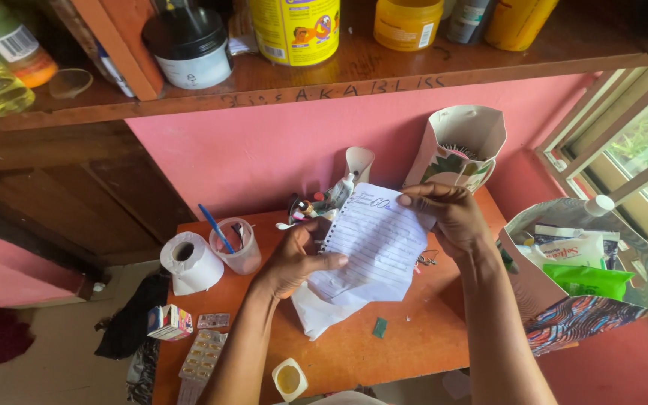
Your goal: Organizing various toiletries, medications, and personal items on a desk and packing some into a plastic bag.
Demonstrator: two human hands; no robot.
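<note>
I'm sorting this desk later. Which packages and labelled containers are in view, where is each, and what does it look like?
Small box: table's left edge, multicoloured carton.
Blister packs: beside it, silvery strips.
Green packet: in the patterned bag, right.
Yellow tub: shelf above, printed label.
Lined sheet: held by left hand and right hand.

matt lined paper sheet, worn wood table

Two bare forearms and hands, nothing worn.

The left hand and right hand show no rings, no watch, no bracelet; nails are short and plain. Both forearms are uncovered up from the fingers to the frame's lower edge, with no sleeve in sight.
</note>
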